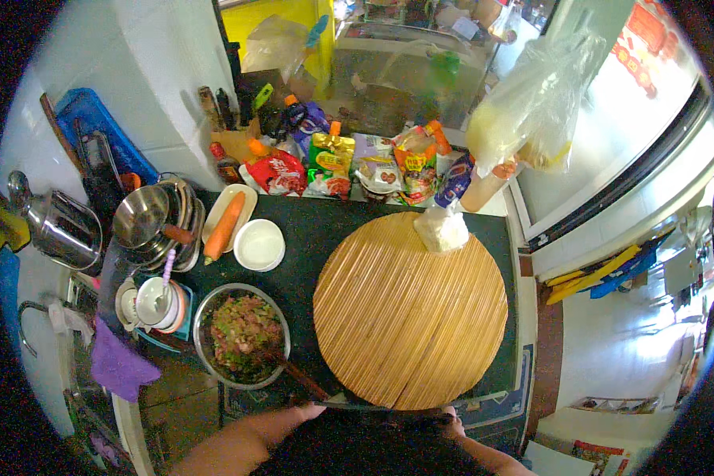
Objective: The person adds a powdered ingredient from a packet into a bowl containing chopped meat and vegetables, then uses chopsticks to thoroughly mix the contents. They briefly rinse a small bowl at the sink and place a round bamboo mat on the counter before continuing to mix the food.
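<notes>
A round slatted mat of bamboo or wood point(407, 321) lies on the dark counter. On its far edge stands a plastic bag of white powder or similar point(443, 231). Left of the mat, a steel bowl point(199, 333) holds a chopped mixture of what looks like minced meat and greens, with chopsticks point(306, 381) leaning out over its near right rim. My left hand point(313, 410) is at the counter's near edge, mostly hidden by the dark clothing. Beyond the mat's near rim, my right hand point(454, 420) shows only in part. Their fingers cannot be made out.
A carrot point(225, 228) rests on an oblong dish, beside a white bowl point(259, 245). Steel pans point(141, 215) and stacked cups point(154, 302) stand at the left. Sauce pouches point(331, 160) line the windowsill. A clear plastic bag point(535, 101) hangs at the upper right.
</notes>
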Demonstrator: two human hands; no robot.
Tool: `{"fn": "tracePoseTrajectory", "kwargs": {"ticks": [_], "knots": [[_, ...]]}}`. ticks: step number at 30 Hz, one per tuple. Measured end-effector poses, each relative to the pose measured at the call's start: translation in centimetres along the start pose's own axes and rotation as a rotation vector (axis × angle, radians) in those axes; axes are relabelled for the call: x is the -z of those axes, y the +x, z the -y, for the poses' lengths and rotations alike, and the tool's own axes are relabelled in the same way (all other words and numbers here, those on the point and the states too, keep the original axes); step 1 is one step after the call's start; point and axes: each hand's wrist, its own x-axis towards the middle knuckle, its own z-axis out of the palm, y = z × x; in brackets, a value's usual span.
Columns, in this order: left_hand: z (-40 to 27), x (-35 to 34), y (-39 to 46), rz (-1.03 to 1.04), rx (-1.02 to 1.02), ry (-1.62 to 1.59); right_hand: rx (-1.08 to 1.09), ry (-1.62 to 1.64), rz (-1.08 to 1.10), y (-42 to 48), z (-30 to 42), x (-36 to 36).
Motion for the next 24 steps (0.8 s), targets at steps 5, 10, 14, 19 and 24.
{"fn": "tracePoseTrajectory", "kwargs": {"ticks": [5, 10, 14, 19, 24], "knots": [[0.2, 0.0, 3.1, -0.041, -0.063, -0.003, -0.026, -0.102, -0.044, 2.9, 1.3, -0.4], [1.1, 0.2, 5.3, -0.078, -0.131, -0.005, -0.014, -0.069, -0.169, 7.9, 0.0, -2.4], [2.6, -0.4, 6.6, -0.105, -0.195, -0.007, 0.031, -0.088, -0.243, 9.2, -0.3, -2.6], [5.2, -1.6, 8.7, -0.166, -0.329, 0.007, 0.127, -0.115, -0.378, 9.4, 0.1, -2.4], [9.4, -4.6, 14.0, -0.592, -0.729, 0.324, 0.254, -0.141, -0.531, 6.5, 3.0, -1.0]]}}
